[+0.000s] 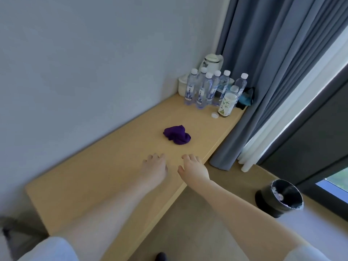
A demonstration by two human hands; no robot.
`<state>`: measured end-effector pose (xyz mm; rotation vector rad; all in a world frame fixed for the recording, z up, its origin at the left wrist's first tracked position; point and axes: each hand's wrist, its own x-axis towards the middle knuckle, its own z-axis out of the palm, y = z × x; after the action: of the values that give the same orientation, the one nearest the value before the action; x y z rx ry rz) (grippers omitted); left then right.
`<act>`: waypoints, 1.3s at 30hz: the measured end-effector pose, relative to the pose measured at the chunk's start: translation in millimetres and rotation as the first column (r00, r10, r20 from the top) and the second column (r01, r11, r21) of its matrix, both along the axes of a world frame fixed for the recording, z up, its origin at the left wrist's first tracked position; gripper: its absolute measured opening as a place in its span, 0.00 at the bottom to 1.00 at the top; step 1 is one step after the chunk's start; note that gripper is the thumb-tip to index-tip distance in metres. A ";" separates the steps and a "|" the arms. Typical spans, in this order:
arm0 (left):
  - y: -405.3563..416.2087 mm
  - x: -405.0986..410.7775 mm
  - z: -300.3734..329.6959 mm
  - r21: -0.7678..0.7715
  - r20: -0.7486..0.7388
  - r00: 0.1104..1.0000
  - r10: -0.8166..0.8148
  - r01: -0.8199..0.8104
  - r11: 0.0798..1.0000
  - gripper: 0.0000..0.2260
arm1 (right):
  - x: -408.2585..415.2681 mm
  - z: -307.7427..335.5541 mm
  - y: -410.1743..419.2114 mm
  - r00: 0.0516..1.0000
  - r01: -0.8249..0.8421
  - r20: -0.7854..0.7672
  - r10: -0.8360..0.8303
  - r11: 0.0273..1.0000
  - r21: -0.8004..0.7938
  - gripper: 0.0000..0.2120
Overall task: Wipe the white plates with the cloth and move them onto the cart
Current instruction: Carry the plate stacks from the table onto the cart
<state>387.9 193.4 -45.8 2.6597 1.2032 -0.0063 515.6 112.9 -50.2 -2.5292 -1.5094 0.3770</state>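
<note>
A crumpled purple cloth (pixel 177 134) lies on the wooden counter (pixel 94 181), past both my hands. My left hand (pixel 155 166) is stretched out above the counter, fingers relaxed and holding nothing. Beside it my right hand (pixel 193 169) hovers near the counter's front edge, fingers also loose and empty. Both hands stop a short way short of the cloth and do not touch it. No white plates and no cart are in view.
Several water bottles (pixel 202 89), a white kettle (pixel 212 62), a printed glass jar (pixel 227 105) and a loose cap (pixel 215 115) crowd the counter's far end. Grey curtains (pixel 263 72) hang at right. A black bin (pixel 281 198) stands on the floor.
</note>
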 end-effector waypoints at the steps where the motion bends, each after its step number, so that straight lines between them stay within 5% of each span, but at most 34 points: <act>1: 8.4 9.9 -1.1 -0.007 -0.005 1.000 0.004 -0.004 1.000 0.11 | 9.5 -2.2 10.6 1.000 0.010 -0.006 -0.010 1.000 -0.005 0.20; 12: 85.8 93.5 -23.9 -0.140 -0.034 0.987 0.156 -0.159 0.977 0.17 | 104.7 -41.9 115.1 0.939 0.155 -0.317 -0.136 0.987 0.034 0.22; 19: 111.0 130.7 -36.2 -0.112 -0.032 0.965 0.259 -0.261 0.959 0.30 | 137.1 -57.8 147.8 0.889 -0.011 -0.456 0.044 0.997 0.076 0.27; 27: 98.1 132.9 -51.7 -0.132 0.055 0.883 0.466 -0.456 0.880 0.19 | 150.6 -61.2 154.7 0.848 -0.321 -0.413 0.333 0.942 0.101 0.26; 34: 45.0 75.6 -62.1 -0.238 0.174 0.720 0.672 -0.631 0.738 0.17 | 107.7 -61.1 138.0 0.724 -0.657 -0.266 0.636 0.754 0.014 0.26; 39: -2.9 28.0 -61.0 -0.258 0.128 0.579 0.805 -0.764 0.591 0.11 | 54.5 -60.6 105.6 0.582 -0.788 -0.273 0.766 0.614 0.044 0.24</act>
<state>416.0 190.6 -106.8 1.6804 2.0705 0.3226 570.0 218.5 -110.9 -1.5775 -2.4435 0.8628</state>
